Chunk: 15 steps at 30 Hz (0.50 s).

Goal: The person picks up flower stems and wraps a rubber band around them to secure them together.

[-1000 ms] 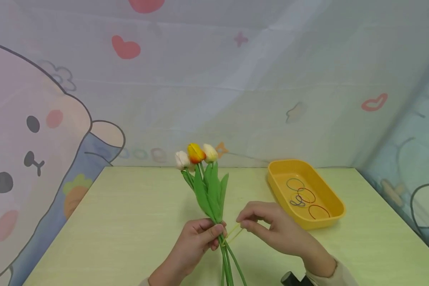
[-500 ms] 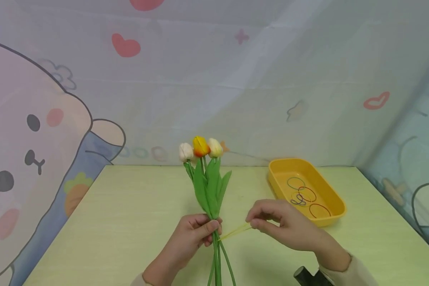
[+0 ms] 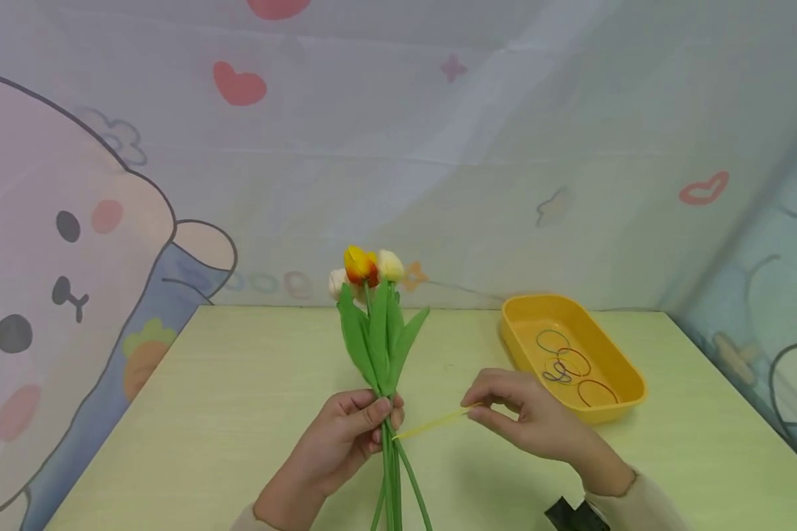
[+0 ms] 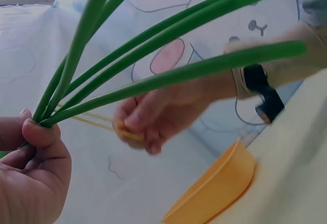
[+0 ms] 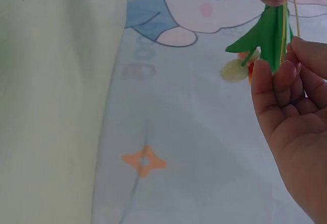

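Observation:
My left hand (image 3: 335, 442) grips a bunch of tulips (image 3: 378, 343) by the stems, thumb across the front; white, cream and yellow-red blooms point up and away. Below that hand the green stems (image 4: 148, 48) fan apart in the left wrist view. A yellow rubber band (image 3: 432, 425) runs from the stems, just under the left fingers, to my right hand (image 3: 538, 424), which pinches its far end between thumb and fingers. The band is stretched into two strands (image 5: 284, 27) in the right wrist view. How it loops at the stems is partly hidden by the left hand.
A yellow tray (image 3: 620, 376) with several coloured rubber bands (image 3: 574, 361) stands on the pale table (image 3: 252, 369), behind and right of the right hand. A printed cloth (image 3: 398, 147) hangs behind the table. A dark device is strapped at the right wrist.
My right hand has moved right, away from the stems, and the band is stretched longer. My left hand has shifted left and slightly up with the flowers, whose blooms have turned a little.

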Available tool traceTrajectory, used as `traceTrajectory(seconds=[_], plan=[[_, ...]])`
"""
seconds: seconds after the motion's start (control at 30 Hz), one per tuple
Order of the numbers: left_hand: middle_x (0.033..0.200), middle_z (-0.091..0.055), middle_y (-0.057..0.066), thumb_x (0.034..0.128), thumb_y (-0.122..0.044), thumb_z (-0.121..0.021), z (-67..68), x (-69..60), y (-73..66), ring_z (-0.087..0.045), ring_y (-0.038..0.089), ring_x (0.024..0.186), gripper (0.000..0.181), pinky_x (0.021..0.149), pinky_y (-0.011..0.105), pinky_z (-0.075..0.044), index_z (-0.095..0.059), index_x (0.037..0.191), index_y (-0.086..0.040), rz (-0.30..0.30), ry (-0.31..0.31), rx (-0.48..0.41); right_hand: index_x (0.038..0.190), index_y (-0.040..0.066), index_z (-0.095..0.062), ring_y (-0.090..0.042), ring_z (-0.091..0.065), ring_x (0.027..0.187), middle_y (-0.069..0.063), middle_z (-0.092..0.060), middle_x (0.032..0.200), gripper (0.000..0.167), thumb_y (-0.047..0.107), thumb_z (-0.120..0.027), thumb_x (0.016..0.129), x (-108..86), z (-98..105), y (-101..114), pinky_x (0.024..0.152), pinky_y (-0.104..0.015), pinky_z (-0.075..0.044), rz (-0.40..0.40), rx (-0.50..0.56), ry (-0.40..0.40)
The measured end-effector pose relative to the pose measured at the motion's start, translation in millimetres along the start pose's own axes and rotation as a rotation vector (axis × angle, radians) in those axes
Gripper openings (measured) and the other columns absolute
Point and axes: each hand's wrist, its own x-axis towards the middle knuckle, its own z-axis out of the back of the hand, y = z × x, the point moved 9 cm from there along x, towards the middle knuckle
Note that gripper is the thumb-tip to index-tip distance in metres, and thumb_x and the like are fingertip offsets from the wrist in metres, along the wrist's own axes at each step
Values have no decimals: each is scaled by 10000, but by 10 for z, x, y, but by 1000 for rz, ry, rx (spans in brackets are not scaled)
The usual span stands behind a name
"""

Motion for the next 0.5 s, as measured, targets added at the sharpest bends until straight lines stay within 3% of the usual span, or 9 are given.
traceTrajectory(seconds=[0.2, 0.37, 0.5], plan=[[827, -603, -51, 1002, -177, -531, 35, -11, -29, -461, -14, 667, 133, 582, 96, -394, -627, 983, -87, 1, -48, -119, 976, 125, -639, -129, -595, 778, -17, -632, 877, 248, -104, -606, 887, -31, -178, -256, 714, -266, -558, -42, 23, -84], [848, -632, -57, 1019, -191, -497, 115, -34, -77, -493, -32, 680, 165, 607, 85, -419, -637, 1000, -106, -10, -112, -239, 951, 35, -633, -158, -600, 752, -112, -635, 843, 161, -109, -592, 892, -55, -386, -451, 678, -260, -555, -95, 112, -197], [856, -638, -68, 1030, -199, -470, 253, -70, -114, -495, -43, 682, 173, 621, 81, -424, -613, 1004, -105, -37, -273, -248, 942, -26, -633, -127, -646, 772, -192, -653, 841, 47, -24, -587, 929, -9, -658, -593, 695, -284, -565, -229, 227, -244]])
